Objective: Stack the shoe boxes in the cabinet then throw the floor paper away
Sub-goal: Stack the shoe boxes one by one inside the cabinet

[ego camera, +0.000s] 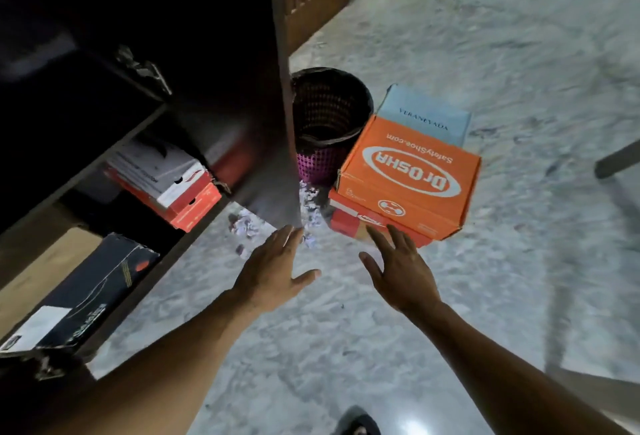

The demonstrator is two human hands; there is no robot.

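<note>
before orange box [408, 175], left grip [273, 272], right grip [398, 268] outstretched, splayed

Floor stack: a closed orange shoe box [408, 178] lies flat on a red shoe box [360, 226]. A pale blue shoe box [426, 119] sits behind, partly covered by the orange one. The open cabinet [278, 105] holds a white-lidded box [159, 168] stacked on a red-orange box [199, 207] on one shelf, and a black box [93, 285] on the shelf below. Crumpled paper scraps [244, 225] lie on the floor at the cabinet's corner, just beside the stack and near the mesh waste basket [329, 123].
</note>
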